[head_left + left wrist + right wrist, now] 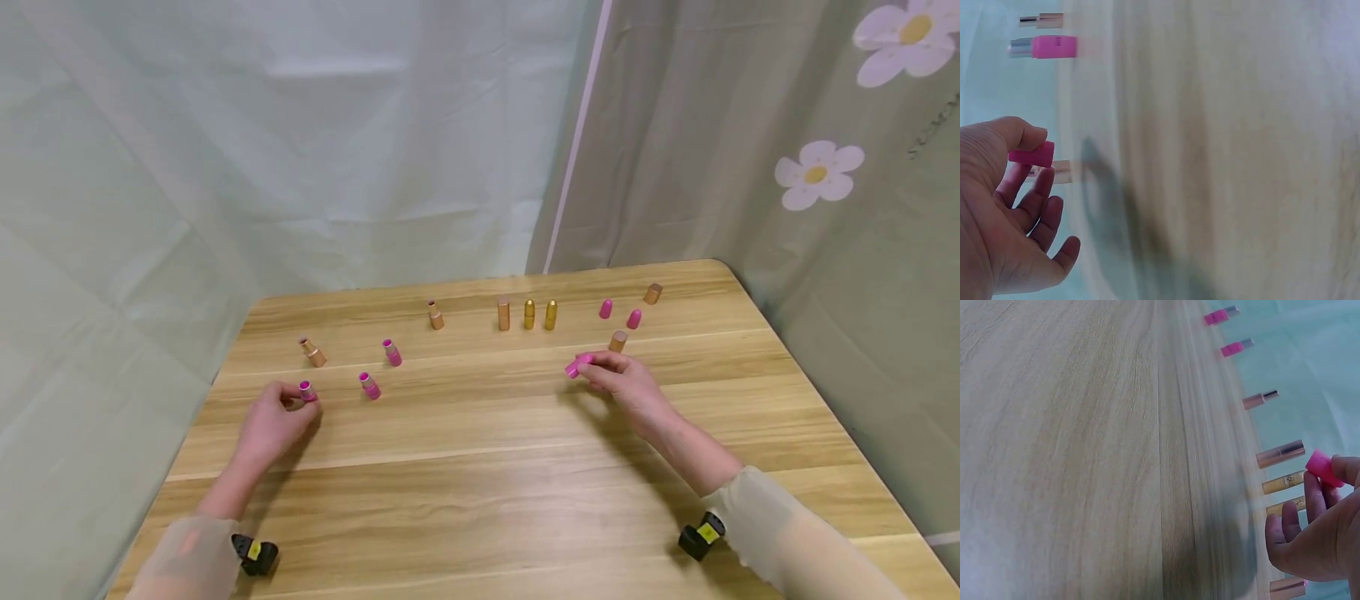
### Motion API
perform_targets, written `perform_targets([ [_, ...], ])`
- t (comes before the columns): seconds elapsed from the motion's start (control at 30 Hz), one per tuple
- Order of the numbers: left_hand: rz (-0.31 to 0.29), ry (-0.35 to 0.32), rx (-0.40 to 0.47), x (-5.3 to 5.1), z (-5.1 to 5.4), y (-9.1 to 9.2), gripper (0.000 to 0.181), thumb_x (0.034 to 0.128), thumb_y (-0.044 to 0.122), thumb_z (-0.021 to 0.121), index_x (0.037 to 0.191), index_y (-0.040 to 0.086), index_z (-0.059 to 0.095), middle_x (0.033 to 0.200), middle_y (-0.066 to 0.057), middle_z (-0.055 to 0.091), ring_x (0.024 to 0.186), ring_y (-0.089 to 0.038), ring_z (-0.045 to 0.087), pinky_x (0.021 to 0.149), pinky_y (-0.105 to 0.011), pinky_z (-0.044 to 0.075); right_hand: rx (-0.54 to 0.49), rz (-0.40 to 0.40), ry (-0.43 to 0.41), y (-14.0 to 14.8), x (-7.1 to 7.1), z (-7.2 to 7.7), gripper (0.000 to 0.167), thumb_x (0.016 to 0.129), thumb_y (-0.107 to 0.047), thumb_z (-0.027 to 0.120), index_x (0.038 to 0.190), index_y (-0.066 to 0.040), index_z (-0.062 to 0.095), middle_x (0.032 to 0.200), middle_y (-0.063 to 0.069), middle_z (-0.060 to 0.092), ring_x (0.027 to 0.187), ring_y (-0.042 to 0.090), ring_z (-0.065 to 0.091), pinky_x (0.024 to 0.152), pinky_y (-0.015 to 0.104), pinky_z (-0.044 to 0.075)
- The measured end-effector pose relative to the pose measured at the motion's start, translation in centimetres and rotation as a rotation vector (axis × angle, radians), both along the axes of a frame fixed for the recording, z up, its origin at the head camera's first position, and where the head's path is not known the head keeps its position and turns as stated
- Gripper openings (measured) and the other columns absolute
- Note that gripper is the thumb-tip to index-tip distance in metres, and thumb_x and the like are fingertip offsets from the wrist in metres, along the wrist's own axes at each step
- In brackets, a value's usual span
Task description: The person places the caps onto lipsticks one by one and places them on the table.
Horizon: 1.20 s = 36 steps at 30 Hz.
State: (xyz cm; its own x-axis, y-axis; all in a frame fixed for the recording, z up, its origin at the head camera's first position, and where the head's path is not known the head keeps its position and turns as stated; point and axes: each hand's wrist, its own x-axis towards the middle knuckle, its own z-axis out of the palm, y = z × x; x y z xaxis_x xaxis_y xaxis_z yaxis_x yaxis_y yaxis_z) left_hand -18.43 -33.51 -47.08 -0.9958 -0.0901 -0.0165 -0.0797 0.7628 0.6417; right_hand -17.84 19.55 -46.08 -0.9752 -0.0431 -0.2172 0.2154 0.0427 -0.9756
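At the left of the table, my left hand [273, 423] pinches a pink lipstick tube [1034, 155] between thumb and fingers. Its silvery top shows in the head view; whether its base touches the wood I cannot tell. Two uncapped pink lipsticks [392, 353] [370, 386] stand to that hand's right, and an uncapped rose-gold lipstick [313, 353] is just behind it. Farther right, my right hand [630, 392] holds a pink lipstick cap [1324, 467], tilted, by thumb and fingertips above the table. A rose-gold cap [618, 341] stands just behind that hand.
Along the back are an uncapped rose-gold lipstick [436, 317], a closed rose-gold one [503, 315] and two gold bullet-shaped tubes [529, 315] [551, 316]. Two pink caps [606, 309] [634, 319] and another rose-gold cap [653, 293] are at back right. Curtains [412, 150] hang behind the table.
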Motion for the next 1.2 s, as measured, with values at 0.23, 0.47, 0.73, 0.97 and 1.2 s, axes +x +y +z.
perform_targets([
  [0.23, -0.01, 0.049, 0.028, 0.5, 1.7, 0.1, 0.035, 0.096, 0.022, 0.068, 0.116, -0.005, 0.056, 0.118, -0.027, 0.06, 0.108, -0.038, 0.056, 0.086, -0.043, 0.045, 0.001, 0.001, -0.003, 0.0, 0.1, 0.2, 0.04, 0.099, -0.024, 0.071, 0.129, 0.001, 0.064, 0.121, 0.003, 0.066, 0.114, 0.017, 0.057, 0.108, 0.047, 0.043],
  [0.47, -0.051, 0.118, 0.0, 0.9, 3.5, 1.0, 0.037, 0.0972, 0.025, 0.069, 0.119, -0.003, 0.059, 0.12, -0.026, 0.061, 0.111, -0.041, 0.054, 0.086, -0.046, 0.043, -0.01, -0.011, -0.002, -0.1, 0.1, 0.2, 0.04, 0.099, -0.024, 0.071, 0.128, 0.003, 0.064, 0.121, 0.003, 0.066, 0.114, 0.018, 0.056, 0.107, 0.045, 0.044],
  [0.73, -0.133, 0.219, -0.078, 1.3, 5.4, 3.4, 0.032, 0.095, 0.024, 0.072, 0.116, 0.0, 0.066, 0.113, -0.022, 0.066, 0.106, -0.039, 0.058, 0.081, -0.046, 0.045, -0.03, -0.004, 0.0, -0.2, 0.0, 0.2, 0.049, 0.1, -0.028, 0.069, 0.134, 0.005, 0.059, 0.131, 0.011, 0.061, 0.127, 0.033, 0.054, 0.111, 0.047, 0.041],
  [0.97, -0.21, 0.297, -0.143, 1.1, 6.0, 5.8, 0.022, 0.0911, 0.016, 0.076, 0.11, 0.007, 0.072, 0.104, -0.012, 0.069, 0.097, -0.032, 0.058, 0.078, -0.043, 0.043, -0.06, -0.011, 0.007, -0.2, 0.1, 0.3, 0.044, 0.102, -0.027, 0.067, 0.132, 0.004, 0.059, 0.117, 0.003, 0.066, 0.125, 0.034, 0.056, 0.11, 0.048, 0.042],
  [1.2, -0.295, 0.292, -0.194, 0.4, 6.3, 8.6, 0.024, 0.09, 0.021, 0.08, 0.111, 0.011, 0.075, 0.102, -0.006, 0.071, 0.097, -0.029, 0.058, 0.083, -0.046, 0.042, -0.066, -0.006, 0.023, -0.4, 0.0, 0.2, 0.047, 0.103, -0.024, 0.065, 0.136, 0.007, 0.054, 0.118, 0.003, 0.066, 0.115, 0.022, 0.063, 0.11, 0.047, 0.043],
])
